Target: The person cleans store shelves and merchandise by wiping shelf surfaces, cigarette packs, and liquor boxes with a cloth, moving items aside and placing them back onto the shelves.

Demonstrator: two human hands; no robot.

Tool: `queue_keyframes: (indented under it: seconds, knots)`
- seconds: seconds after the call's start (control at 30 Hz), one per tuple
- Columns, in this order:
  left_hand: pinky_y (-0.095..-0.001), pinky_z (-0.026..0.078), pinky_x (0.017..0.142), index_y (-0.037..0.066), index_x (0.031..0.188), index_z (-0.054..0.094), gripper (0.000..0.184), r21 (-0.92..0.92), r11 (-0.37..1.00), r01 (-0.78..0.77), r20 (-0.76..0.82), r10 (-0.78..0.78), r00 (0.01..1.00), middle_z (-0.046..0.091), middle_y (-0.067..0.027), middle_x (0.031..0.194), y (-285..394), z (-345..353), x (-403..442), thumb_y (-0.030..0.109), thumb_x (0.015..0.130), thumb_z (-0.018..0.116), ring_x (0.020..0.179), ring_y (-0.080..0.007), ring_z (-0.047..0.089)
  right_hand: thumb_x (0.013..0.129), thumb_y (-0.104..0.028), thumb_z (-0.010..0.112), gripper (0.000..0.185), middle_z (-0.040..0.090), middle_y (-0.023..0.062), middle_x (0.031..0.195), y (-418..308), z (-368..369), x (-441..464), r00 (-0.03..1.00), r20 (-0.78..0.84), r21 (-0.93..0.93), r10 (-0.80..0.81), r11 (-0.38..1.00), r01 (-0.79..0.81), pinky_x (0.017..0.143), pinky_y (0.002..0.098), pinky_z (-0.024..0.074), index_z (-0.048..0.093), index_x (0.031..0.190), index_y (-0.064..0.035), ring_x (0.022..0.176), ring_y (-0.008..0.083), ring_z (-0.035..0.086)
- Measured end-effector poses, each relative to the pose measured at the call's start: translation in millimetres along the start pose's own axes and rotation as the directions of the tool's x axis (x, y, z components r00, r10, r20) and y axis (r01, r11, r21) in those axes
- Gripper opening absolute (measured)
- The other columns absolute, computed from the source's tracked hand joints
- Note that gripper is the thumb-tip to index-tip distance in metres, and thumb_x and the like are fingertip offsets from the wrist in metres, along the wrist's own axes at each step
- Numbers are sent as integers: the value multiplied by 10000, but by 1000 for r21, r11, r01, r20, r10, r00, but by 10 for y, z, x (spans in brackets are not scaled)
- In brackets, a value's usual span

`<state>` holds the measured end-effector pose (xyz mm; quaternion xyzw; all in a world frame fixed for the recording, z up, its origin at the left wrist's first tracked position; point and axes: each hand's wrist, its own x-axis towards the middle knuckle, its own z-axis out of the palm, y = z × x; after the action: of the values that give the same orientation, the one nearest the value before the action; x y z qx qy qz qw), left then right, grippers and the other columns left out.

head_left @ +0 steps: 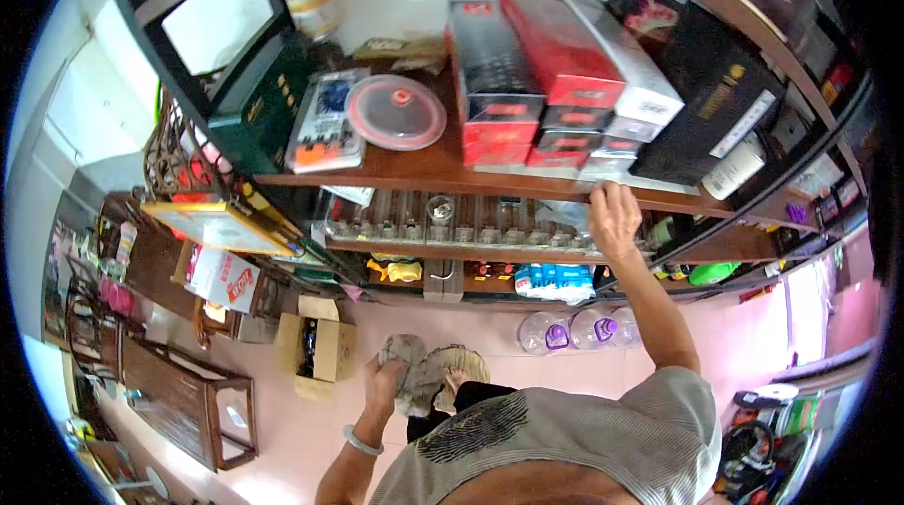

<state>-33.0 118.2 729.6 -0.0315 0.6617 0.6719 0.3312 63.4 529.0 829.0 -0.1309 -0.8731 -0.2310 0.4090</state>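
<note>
My right hand [614, 221] is raised to the shelf edge below the stacked cartons, its fingers bent together; what they hold, if anything, is hidden. Beside its fingertips lies a pale, translucent piece of plastic [565, 216]. My left hand [384, 381] hangs low with its fingers wrapped round a grey-brown cloth [405, 351]. Red, black and white cartons [570, 63] stand on the shelf above my right hand. A round clear lid [395, 112] lies to their left.
The wooden shelf [414, 169] spans the front. Below are clear plastic holders [480, 228] and blue packets [556, 281]. On the floor are an open cardboard box [331, 352], a round woven stool [471, 362] and large bottles with purple caps [544, 332]. A wooden bench [174, 397] stands left.
</note>
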Motion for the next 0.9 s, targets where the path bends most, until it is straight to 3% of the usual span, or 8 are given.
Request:
queue_keyframes:
  seconds: [0.13,0.33,0.5,0.63,0.7,0.8,0.83,0.9]
  knots:
    - [-359,519,732,-27,1092,509,343,-177,984,-15,28,20,999,589,-124,977,103,76,2,58,760,516,857,-246,606,634,-82,558,137,493,81,745,19,-10,4,999,-45,5,21,1000,-21,539,334,410,540,767,-54,651,225,500]
    - [-382,524,745,-34,1133,501,367,-212,977,1,77,16,997,583,-129,1037,563,413,-161,22,770,500,889,-269,611,627,-89,559,156,489,77,754,24,-29,-52,997,-17,11,79,997,-79,564,319,434,513,772,-56,674,210,498]
    - [-274,419,821,-20,1166,512,318,-54,980,-190,251,198,948,584,-77,1056,746,797,-117,107,875,522,940,-153,540,636,-68,543,264,494,130,857,-15,-90,-100,988,50,80,148,985,-152,724,346,461,521,888,4,795,269,502]
    - [-265,419,806,-19,1172,501,310,241,842,-483,459,340,821,585,-79,1036,823,1032,25,121,895,508,922,-130,534,647,-57,547,365,504,182,1001,-41,-190,-123,975,88,189,206,957,-219,819,384,441,513,985,74,920,317,497]
    - [-267,424,791,-17,1186,485,322,255,783,-567,538,373,756,586,-78,1022,903,1197,86,133,901,503,903,-126,532,658,-55,617,432,498,191,1114,-44,-338,-169,942,172,362,288,871,-332,878,406,430,522,1065,53,1034,356,487]
    - [-284,430,787,-20,1181,478,325,394,819,-416,497,191,846,587,-75,1000,1188,1500,-64,146,903,504,900,-140,535,702,-143,695,437,485,196,1217,-105,-604,-395,862,256,567,437,655,-500,930,402,410,558,1090,5,1097,368,494]
    - [-303,435,777,-22,1143,491,311,325,739,-590,557,355,751,591,-85,971,1187,1568,-47,168,897,518,875,-156,541,720,-188,701,433,526,197,1183,-154,-707,-511,789,395,615,470,503,-607,922,414,416,570,1087,-1,1061,339,536]
    - [-311,439,774,-20,1122,494,305,347,652,-674,592,406,697,595,-107,964,1261,1687,-67,174,890,529,866,-174,553,731,-254,708,453,571,167,1084,-262,-999,-735,772,500,702,393,338,-627,824,387,439,571,1078,3,963,297,556]
